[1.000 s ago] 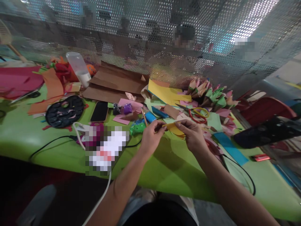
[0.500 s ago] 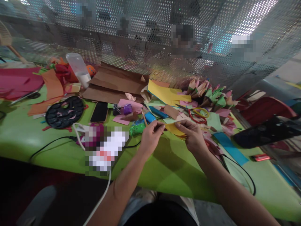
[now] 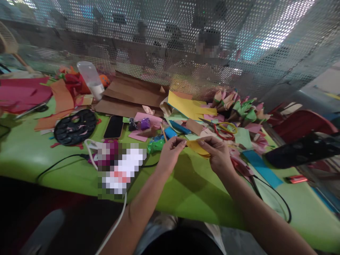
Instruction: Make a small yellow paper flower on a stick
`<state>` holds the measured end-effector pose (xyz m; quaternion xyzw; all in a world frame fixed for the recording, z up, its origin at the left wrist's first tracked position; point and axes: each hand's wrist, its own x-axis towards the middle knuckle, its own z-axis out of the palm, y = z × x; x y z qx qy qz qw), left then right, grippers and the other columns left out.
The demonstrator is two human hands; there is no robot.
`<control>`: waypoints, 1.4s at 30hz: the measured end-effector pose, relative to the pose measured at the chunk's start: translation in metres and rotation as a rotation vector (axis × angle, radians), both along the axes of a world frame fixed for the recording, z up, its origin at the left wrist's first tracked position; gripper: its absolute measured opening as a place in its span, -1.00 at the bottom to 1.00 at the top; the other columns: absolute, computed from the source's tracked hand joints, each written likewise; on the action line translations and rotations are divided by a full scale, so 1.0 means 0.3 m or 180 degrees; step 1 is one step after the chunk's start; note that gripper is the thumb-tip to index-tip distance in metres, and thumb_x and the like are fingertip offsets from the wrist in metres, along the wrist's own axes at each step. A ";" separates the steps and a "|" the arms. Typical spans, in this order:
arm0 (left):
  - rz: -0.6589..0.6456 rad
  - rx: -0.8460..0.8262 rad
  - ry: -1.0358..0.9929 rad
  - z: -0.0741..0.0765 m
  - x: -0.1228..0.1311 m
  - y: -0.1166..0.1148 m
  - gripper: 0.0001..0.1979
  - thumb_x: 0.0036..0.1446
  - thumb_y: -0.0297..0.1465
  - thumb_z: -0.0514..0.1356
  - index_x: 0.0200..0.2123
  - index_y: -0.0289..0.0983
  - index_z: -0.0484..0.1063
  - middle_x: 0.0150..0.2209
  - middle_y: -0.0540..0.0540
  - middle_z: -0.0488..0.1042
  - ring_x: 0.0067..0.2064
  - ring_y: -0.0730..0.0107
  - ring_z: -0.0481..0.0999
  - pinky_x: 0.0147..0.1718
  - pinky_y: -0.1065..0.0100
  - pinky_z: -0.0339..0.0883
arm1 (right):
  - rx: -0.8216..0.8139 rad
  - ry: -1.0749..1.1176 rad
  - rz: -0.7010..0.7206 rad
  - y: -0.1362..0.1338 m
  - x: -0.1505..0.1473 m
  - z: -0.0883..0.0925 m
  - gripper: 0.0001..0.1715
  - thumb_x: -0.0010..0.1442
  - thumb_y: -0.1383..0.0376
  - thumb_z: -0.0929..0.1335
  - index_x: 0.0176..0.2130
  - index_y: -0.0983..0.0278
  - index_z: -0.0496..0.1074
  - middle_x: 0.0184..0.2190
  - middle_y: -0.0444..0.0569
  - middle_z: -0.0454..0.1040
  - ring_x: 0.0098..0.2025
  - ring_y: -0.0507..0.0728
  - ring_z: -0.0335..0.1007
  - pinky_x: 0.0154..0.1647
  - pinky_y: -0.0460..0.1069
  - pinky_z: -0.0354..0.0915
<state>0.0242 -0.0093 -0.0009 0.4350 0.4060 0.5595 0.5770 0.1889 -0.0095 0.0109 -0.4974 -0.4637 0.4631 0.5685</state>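
My left hand (image 3: 170, 153) and my right hand (image 3: 216, 154) meet over the green table (image 3: 186, 187), both pinched on a small piece of yellow paper (image 3: 196, 146). The left fingers grip its left tip, the right fingers its right part. A thin wooden stick (image 3: 163, 133) lies just behind the left hand. Red-handled scissors (image 3: 224, 130) lie behind the right hand, among paper scraps.
A black phone (image 3: 113, 126), a black round tray (image 3: 74, 126), a white bottle (image 3: 90, 79), brown paper sheets (image 3: 132, 94), a yellow sheet (image 3: 187, 106) and folded paper cones (image 3: 239, 106) crowd the back. Cables (image 3: 276, 198) cross the table. A perforated metal screen (image 3: 170, 39) stands behind.
The hands have stayed together on the yellow paper, shifting it only slightly. The view moved a little.
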 end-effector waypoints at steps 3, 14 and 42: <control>0.0049 -0.0013 0.0025 0.001 -0.001 -0.002 -0.74 0.03 -0.17 0.32 -0.41 -0.26 0.49 -0.44 0.00 0.47 -0.32 0.41 0.42 -0.24 0.38 0.30 | -0.0053 0.0008 -0.0036 -0.001 -0.003 0.002 -0.55 -0.24 -0.01 0.62 -0.43 0.22 0.57 -0.51 -0.12 0.56 -0.50 0.07 0.42 -0.47 -0.02 0.35; -0.0138 -0.0078 -0.0201 -0.020 0.005 0.014 -0.71 -0.09 -0.20 0.42 -0.34 -0.27 0.60 -0.42 -0.04 0.56 -0.32 0.38 0.49 -0.24 0.36 0.37 | 0.0025 -0.0187 0.0003 0.005 -0.001 -0.008 -0.58 -0.17 -0.03 0.59 -0.39 0.20 0.62 -0.47 -0.07 0.60 -0.47 0.11 0.47 -0.43 0.01 0.39; 0.1219 -0.0245 -0.0482 0.002 -0.039 0.034 -0.71 -0.06 -0.18 0.36 -0.33 -0.23 0.45 -0.44 0.05 0.47 -0.44 0.49 0.45 -0.47 0.45 0.30 | -0.0073 -0.1387 0.0940 0.039 0.047 -0.013 -0.64 -0.11 0.02 0.55 -0.50 0.24 0.54 -0.56 -0.13 0.53 -0.50 0.07 0.36 -0.41 -0.02 0.26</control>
